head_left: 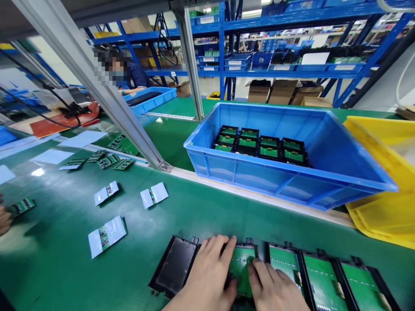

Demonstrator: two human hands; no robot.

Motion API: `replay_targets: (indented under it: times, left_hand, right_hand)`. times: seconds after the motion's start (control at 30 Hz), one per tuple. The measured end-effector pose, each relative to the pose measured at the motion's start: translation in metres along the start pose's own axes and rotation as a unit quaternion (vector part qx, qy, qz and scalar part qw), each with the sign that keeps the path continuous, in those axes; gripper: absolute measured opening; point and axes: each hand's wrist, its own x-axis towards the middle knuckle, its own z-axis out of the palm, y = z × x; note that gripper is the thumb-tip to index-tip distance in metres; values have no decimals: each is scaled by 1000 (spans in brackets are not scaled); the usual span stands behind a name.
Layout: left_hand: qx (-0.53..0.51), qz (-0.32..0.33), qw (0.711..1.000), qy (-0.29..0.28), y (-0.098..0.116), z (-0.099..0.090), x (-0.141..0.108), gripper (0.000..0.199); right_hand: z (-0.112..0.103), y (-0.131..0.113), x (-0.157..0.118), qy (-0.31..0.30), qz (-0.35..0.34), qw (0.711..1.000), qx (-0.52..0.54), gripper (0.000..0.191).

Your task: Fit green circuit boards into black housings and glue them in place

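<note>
A green circuit board (241, 263) sits in a black plastic housing (248, 244) at the bench's near edge. My left hand (210, 272) is at its left side, index fingertip at the top and thumb lower down. With bent fingers pressed together, my right hand (274, 285) bears on the board's right side. The hands hold it between them; their palms hide part of the housing. Just left lies a black housing (178, 264) with its flat face up. To the right, several housings hold green boards (320, 276) in a row.
Beyond my hands stands a blue bin (275, 172) with boarded housings, beside a yellow bin (382, 211). Several boards with white wrapping (108, 235) lie left. Another person's hand (4, 218) holds a board at the left edge. A metal post (106, 95) rises from the bench.
</note>
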Motion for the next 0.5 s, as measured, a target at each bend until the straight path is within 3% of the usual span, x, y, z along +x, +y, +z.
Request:
replay_targets:
  times: [0.33, 0.5]
  left_hand:
    - [4, 16, 1000, 0, -3, -2, 1, 73]
    - [7, 20, 1000, 2, -4, -1, 1, 73]
  right_hand:
    - [0, 1, -2, -14, 18, 1000, 21, 22]
    - [1, 3, -4, -18, 24, 999, 43, 31]
